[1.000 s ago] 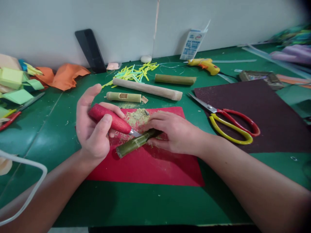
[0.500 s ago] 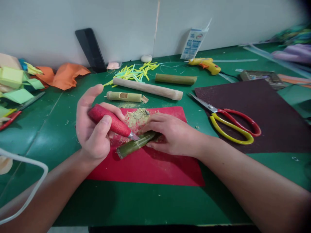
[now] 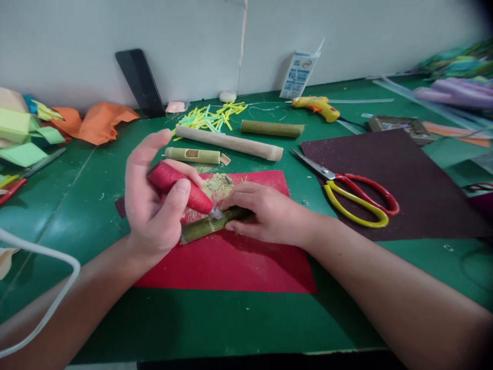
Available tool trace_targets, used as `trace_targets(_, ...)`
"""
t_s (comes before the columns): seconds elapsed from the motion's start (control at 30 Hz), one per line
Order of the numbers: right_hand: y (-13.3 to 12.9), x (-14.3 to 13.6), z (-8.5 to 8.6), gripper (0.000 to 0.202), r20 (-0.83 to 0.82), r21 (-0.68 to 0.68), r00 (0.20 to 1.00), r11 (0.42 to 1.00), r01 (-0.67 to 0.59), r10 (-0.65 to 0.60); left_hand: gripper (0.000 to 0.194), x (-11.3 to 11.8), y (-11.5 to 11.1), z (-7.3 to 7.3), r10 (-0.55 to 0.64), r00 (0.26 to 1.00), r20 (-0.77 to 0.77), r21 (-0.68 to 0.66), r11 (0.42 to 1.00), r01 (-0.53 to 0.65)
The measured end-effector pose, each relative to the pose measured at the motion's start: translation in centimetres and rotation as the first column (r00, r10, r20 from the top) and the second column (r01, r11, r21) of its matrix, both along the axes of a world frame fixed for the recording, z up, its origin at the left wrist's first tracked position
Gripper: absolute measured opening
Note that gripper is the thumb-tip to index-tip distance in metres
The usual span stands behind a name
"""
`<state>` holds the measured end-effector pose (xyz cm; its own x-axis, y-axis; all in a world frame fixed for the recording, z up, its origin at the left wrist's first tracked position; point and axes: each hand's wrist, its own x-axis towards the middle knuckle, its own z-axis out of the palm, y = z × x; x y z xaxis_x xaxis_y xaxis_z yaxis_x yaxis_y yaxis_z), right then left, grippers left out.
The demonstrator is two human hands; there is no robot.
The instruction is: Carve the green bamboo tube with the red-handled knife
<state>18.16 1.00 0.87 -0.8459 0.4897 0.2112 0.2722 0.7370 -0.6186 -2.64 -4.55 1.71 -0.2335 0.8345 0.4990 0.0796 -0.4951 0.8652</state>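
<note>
My left hand (image 3: 157,200) is closed around the red handle of a carving knife (image 3: 181,189), its index finger raised off the handle. The short metal blade meets the upper face of a green bamboo tube (image 3: 200,228), near my right fingers. My right hand (image 3: 262,213) wraps the tube's far right end and holds it on a red sheet (image 3: 246,267); that end is hidden under the fingers. A pale scraped patch shows on the tube beside the blade. Behind the hands lies a heap of fine shavings (image 3: 217,186).
Beyond the sheet lie a notched bamboo piece (image 3: 208,155), a long pale stick (image 3: 231,142) and another bamboo tube (image 3: 271,128). Scissors (image 3: 346,195) rest on a dark sheet (image 3: 419,190) at right. A yellow glue gun (image 3: 318,107), phone (image 3: 140,82) and drink carton (image 3: 299,74) stand farther back.
The knife blade has moved up along the tube toward my right fingers. My left hand has shifted slightly right, and the tube lies at a flatter angle. The whole view has shifted slightly.
</note>
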Motion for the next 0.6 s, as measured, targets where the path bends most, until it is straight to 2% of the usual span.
trace_targets(0.07, -0.1, -0.1, -0.1, 0.027, -0.006, 0.009, 1.000, 1.000, 0.011, -0.011, 0.042, 0.5, 0.3, 0.3, 0.060, 0.990, -0.129, 0.107, 0.993, -0.046)
trace_targets(0.17, -0.2, -0.2, -0.4, 0.030, -0.025, 0.029, 0.999, 0.999, 0.021, -0.021, 0.040, 1.1, 0.9, 0.7, 0.084, 0.961, -0.264, 0.206, 0.978, -0.029)
trace_targets(0.33, 0.0, -0.2, -0.7, 0.019, -0.056, 0.034, 0.998, 0.999, 0.039, -0.037, 0.041, 1.7, 1.4, 1.0, 0.108, 0.918, -0.381, 0.262, 0.965, -0.004)
trace_targets(0.47, 0.0, -0.2, -0.5, 0.020, -0.096, -0.006, 0.994, 0.998, 0.057, -0.057, 0.042, 1.8, 1.3, 1.3, 0.174, 0.880, -0.441, 0.301, 0.953, -0.038)
trace_targets(0.6, -0.1, -0.4, -0.4, 0.020, -0.152, 0.008, 0.984, 0.996, 0.093, -0.090, 0.043, 1.5, 1.2, 1.5, 0.196, 0.812, -0.550, 0.344, 0.939, 0.006)
